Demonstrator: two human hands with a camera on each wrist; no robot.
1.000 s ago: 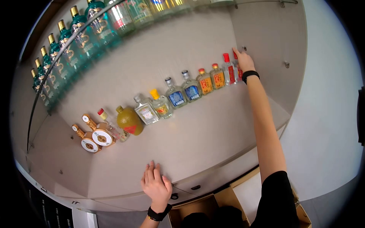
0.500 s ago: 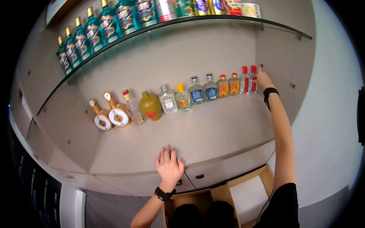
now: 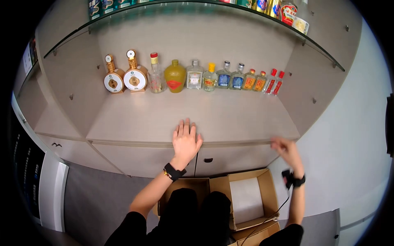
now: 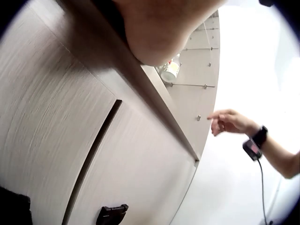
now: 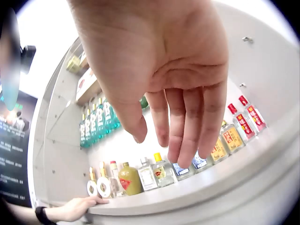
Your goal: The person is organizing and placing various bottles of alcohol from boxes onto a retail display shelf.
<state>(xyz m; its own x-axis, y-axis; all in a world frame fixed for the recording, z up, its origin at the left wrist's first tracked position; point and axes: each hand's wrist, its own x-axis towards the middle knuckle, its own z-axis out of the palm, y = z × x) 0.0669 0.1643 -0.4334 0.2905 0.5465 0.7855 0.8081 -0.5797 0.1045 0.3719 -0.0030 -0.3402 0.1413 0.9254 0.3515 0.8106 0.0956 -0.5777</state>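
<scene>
My left hand [image 3: 186,142] rests palm down on the front edge of the cabinet shelf [image 3: 164,119], its fingers stretched toward the back. Off the shelf's right front corner, my right hand [image 3: 288,152] hangs in the air with nothing in it; in the right wrist view its fingers [image 5: 187,126] are relaxed. A row of liquor bottles lines the back: two gold round-bodied bottles [image 3: 135,78], a clear red-capped one [image 3: 156,78], an olive jug [image 3: 175,78], a silver-capped bottle [image 3: 194,76], a yellow-capped one [image 3: 209,78], then blue-labelled [image 3: 223,78], orange-labelled [image 3: 248,82] and red-labelled small bottles [image 3: 271,83].
Above runs a curved glass shelf [image 3: 172,2] with teal bottles [image 3: 108,5] and packages on it. Cabinet doors [image 3: 230,158] lie below the ledge. Open cardboard boxes [image 3: 269,192] stand on the floor by the person's legs. A cable [image 3: 283,205] trails from the right wrist.
The right hand has let go of the red-capped bottle at the row's right end and drawn back toward the person. The left hand stays on the ledge. The head view has turned and tilted.
</scene>
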